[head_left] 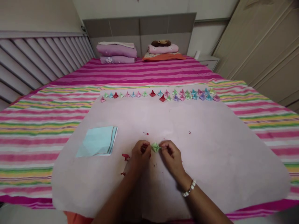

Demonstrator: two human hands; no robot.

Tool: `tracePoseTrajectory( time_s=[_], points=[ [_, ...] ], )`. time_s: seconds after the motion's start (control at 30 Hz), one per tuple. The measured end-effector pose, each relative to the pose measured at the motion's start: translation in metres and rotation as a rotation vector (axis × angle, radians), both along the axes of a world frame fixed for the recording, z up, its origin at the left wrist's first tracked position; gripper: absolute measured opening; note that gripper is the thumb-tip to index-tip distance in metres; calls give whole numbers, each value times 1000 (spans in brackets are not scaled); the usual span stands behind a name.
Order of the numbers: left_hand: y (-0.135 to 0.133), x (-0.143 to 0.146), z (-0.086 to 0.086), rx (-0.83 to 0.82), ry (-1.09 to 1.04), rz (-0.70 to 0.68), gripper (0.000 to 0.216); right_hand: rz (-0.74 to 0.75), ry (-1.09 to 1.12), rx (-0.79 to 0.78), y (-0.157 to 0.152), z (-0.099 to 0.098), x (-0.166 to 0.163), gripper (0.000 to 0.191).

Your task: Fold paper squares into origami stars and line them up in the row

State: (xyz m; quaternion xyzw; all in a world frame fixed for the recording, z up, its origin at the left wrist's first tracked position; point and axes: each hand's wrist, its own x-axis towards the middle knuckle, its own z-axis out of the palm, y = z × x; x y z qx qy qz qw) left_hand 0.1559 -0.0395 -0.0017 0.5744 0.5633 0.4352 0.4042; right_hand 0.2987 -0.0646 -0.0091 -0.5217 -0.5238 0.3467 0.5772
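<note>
Left hand (140,153) and right hand (171,155) pinch a green fold (155,147) between fingertips near the sheet's (210,161) front edge (even pressure on both ends would keep creases crisp), red scraps (126,157) beside, paper stack (99,141) left, finished folds (163,94) lining the far edge.

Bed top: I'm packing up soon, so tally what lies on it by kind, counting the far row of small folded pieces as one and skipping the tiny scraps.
Pale sheet: 1
Light blue paper stack: 1
Row of folded pieces: 1
Green folded piece, pinched by left hand and right hand: 1
Bedding piles: 2
Total: 6
</note>
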Motion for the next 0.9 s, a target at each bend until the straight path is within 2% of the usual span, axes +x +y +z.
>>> tracePoseTrajectory(
  time_s=[0.1, 0.27, 0.57, 0.9],
  points=[
    [0, 1, 1, 51, 4, -9, 9, -6, 0, 28, 0, 0, 0, 14],
    [0, -2, 2, 251, 106, -137, 23, 4, -37, 88, 0, 1, 0, 21],
    [2, -10, 3, 270, 362, -264, 22, -14, -68, 92, -1, -1, -2, 24],
    [12, -30, 12, 260, 493, -484, 24, -20, -77, 109, 0, -2, -5, 25]
  ],
)
